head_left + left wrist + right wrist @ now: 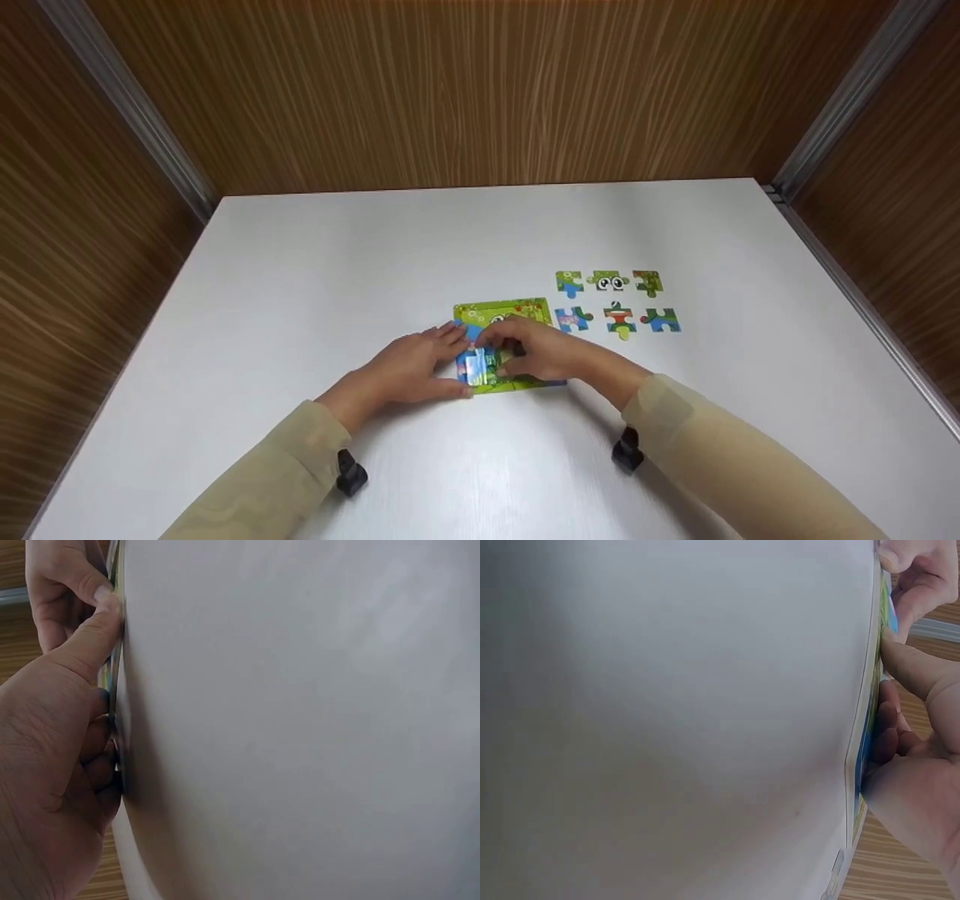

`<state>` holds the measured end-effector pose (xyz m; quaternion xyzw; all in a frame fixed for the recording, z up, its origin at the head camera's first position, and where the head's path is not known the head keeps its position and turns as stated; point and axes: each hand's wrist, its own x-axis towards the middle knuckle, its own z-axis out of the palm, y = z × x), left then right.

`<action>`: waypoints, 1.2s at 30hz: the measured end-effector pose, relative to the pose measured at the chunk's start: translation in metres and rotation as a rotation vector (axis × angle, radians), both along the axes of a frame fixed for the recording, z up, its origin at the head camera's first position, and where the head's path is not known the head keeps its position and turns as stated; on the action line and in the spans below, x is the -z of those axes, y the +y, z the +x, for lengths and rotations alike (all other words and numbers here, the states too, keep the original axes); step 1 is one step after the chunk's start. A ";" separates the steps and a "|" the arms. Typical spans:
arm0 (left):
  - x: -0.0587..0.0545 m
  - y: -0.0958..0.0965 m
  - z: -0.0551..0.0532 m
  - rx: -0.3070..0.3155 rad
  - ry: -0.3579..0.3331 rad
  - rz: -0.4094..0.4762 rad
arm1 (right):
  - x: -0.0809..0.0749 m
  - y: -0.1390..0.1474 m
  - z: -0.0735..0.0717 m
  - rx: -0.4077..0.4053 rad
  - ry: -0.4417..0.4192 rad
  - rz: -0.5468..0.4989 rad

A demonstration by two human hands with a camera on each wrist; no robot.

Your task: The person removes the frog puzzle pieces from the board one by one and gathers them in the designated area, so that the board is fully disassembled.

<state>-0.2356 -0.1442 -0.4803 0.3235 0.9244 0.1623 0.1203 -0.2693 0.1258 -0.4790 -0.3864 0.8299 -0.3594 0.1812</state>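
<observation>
A green, blue-edged puzzle board [541, 306] lies on the white table. My left hand [416, 367] rests along its left side, fingers stretched to the upper left edge and thumb at the lower left corner. Over the board, my right hand [544, 349] bends its thumb and index finger about a shiny blue-and-green puzzle piece [477, 367] at the board's lower left. My right hand hides much of the board's middle. From the left wrist camera, the left thumb [97, 626] presses on the board's edge. The right wrist view shows the right thumb [915, 667] low against the board.
Right of the board lie loose puzzle pieces in two rows, among them one with cartoon eyes [609, 283] and one with a red mouth [620, 321]. Wood-grain panels [480, 97] stand behind the table [337, 247] and at both sides.
</observation>
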 end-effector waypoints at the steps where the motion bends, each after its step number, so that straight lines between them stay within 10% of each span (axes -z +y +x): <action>1: -0.001 0.000 0.000 -0.001 0.001 -0.002 | -0.001 0.000 0.000 0.000 0.011 -0.004; 17: -0.002 0.004 -0.002 -0.007 0.003 0.000 | -0.007 -0.004 0.011 0.001 0.224 0.014; 36: 0.001 0.002 0.001 -0.022 -0.014 0.015 | -0.006 -0.004 0.020 0.016 0.269 0.029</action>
